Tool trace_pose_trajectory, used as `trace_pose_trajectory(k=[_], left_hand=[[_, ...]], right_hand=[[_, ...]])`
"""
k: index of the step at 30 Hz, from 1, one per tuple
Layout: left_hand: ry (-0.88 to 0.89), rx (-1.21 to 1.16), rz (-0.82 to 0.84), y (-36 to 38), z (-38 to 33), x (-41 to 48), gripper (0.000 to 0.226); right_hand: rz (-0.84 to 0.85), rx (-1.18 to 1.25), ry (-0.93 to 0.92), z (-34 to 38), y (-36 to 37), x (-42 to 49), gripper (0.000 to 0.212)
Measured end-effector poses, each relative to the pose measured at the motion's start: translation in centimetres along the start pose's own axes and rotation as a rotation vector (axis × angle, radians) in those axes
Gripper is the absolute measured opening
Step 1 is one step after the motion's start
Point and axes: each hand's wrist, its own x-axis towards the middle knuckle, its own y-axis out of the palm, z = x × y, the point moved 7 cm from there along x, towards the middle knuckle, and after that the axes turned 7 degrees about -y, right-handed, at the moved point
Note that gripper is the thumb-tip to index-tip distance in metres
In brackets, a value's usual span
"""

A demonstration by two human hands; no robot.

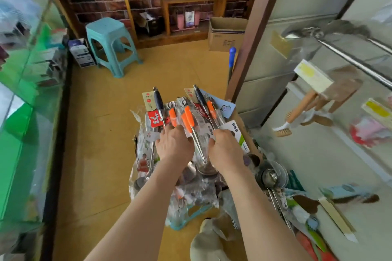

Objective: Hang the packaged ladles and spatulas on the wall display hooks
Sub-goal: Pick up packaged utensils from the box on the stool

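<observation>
Reaches forward with both bare forearms over a heap of packaged ladles and spatulas (187, 119) in clear plastic, piled on a teal stool (191, 217) just beside the wall display (265, 65). Sets the left hand (174, 146) palm down on the heap, fingers bent in among the packets just below a red card (154, 118) — tips hidden, so cannot tell whether anything is gripped. Curls the right hand (224, 148) round a packet with a white-and-green card (237, 135). Beyond the knuckles, orange and dark-blue handles fanned out. On the red card, one large white character; on a beige tag (148, 101), a red mark — finer print too small to read. To the right on the display, wooden-handled brushes (297, 112) and blurred yellow tags (311, 74). Farthest off, a second teal stool (108, 44), a cardboard box (227, 34), wooden shelves (127, 6) against brick pattern.
</observation>
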Motion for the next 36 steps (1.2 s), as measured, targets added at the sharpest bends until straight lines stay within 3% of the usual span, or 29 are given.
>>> trace_pose_trajectory(k=[2,5,9,24,36], left_hand=[[-0.022,0.004,0.006,0.7,-1.2,1.8,0.04],[-0.061,-0.011,0.017,1.9,-2.8,4.8,0.042],[-0.123,-0.016,0.03,3.2,-4.0,8.2,0.041],[-0.273,-0.035,-0.009,4.5,-4.0,16.1,0.038],[-0.307,-0.069,-0.036,5.1,-3.9,17.1,0.03]], right_hand=[[0.029,-0.001,0.001,-1.0,0.3,2.5,0.028],[0.094,0.029,-0.008,-2.5,0.9,6.2,0.015],[0.151,0.07,-0.005,-4.2,2.4,10.3,0.029],[0.3,-0.057,-0.103,-4.6,8.0,24.2,0.023],[0.229,-0.213,-0.053,-5.4,10.0,26.9,0.035]])
